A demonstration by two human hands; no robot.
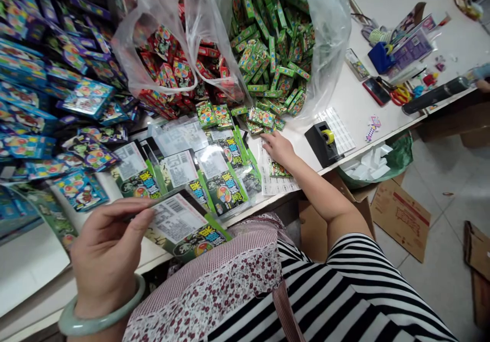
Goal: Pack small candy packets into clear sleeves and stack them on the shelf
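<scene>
My left hand (111, 245) pinches a flat printed plastic packaging bag (179, 219) between thumb and fingers. The bag is green and black with a white barcode label, tilted in front of my apron. Farther right, my right hand (281, 150) reaches over the table, its fingertips closed at the edge of a small green box (262, 120) in a little cluster. Another green box (280, 169) lies partly beneath that hand on a sticker sheet (268, 186). Several similar bags (222, 181) overlap on the table between my hands. Two green boxes (214, 115) lie on their upper edge.
Clear plastic sacks hold red boxes (168, 76) and green boxes (268, 41) at the back. Blue and purple boxes (88, 97) pile up at left. A black tape dispenser (323, 143), scissors (400, 96) and a dark cylinder (436, 94) lie at right. Cardboard (400, 217) covers some floor.
</scene>
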